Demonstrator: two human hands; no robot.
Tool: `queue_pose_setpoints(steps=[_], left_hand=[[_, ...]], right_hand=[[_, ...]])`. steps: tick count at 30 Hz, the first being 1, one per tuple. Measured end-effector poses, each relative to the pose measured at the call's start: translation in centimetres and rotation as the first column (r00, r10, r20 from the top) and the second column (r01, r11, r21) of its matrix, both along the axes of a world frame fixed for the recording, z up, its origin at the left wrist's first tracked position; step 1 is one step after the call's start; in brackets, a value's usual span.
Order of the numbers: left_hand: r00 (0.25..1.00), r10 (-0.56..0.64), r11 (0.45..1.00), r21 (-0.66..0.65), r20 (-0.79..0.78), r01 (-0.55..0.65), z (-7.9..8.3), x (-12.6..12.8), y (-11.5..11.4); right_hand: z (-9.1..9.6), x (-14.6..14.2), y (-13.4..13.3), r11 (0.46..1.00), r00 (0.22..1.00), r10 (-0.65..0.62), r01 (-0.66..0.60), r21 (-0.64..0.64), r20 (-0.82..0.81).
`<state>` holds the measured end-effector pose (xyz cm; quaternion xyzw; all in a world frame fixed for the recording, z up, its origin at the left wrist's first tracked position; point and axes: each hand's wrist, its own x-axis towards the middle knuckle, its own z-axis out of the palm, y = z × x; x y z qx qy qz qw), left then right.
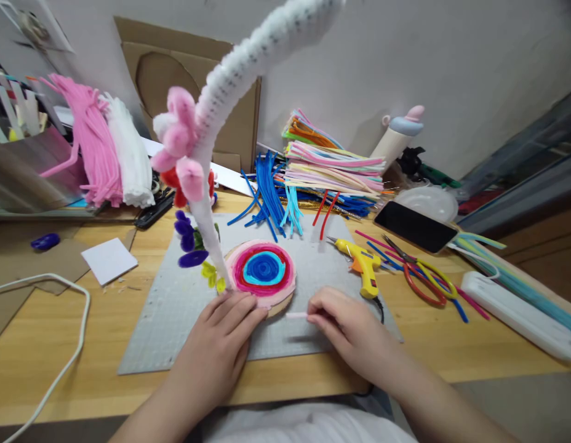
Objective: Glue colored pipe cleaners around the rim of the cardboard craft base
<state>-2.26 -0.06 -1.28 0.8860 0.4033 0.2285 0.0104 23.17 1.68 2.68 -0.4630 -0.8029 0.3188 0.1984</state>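
Observation:
A round disc covered in coiled pipe cleaners, blue in the middle with red, magenta and pale pink rings, lies on the grey cutting mat. From its left side rises a white pipe-cleaner-wrapped stem, bearing pink flowers and, lower down, purple and yellow petals. My left hand rests with fingers stretched over the disc's near left edge, by the foot of the stem. To the right of the disc, my right hand pinches a pale pink pipe cleaner whose end points at the rim.
A yellow glue gun and scissors lie to the right, beyond them a phone and a white power strip. Pipe cleaner bundles are piled at the back. A white cable curves across the left side.

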Motion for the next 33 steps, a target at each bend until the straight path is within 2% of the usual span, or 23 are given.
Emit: queue_pose_setpoints(steps=[3,6,14,21,28,33], left_hand=[[1.000,-0.001,1.000,0.001,0.001,0.001,0.0,0.0,0.1],[1.000,-0.003,1.000,0.003,0.006,0.003,-0.1,0.0,0.1],[1.000,0.001,1.000,0.002,-0.001,-0.001,0.1,0.0,-0.1],[1.000,0.004,1.000,-0.010,-0.003,-0.004,0.3,0.1,0.0],[1.000,0.003,1.000,-0.004,-0.027,-0.003,0.1,0.2,-0.2],[0.999,0.008,1.000,0.019,-0.034,-0.007,0.1,0.3,-0.2]], right_hand=[[0.6,-1.2,1.4,0.994,0.996,0.090,-0.089,0.069,-0.010],[0.1,-2.0,2.3,0.985,0.989,0.147,-0.146,0.090,-0.004],[-1.2,-2.1,2.3,0.971,0.978,0.197,-0.184,0.151,-0.073],[-1.3,-2.3,2.3,0.968,0.980,0.193,-0.184,0.172,-0.042],[-1.3,-2.2,2.1,0.938,0.973,0.158,-0.201,0.281,0.166],[-1.5,-2.1,2.0,0.934,0.972,0.158,-0.205,0.292,0.175]])
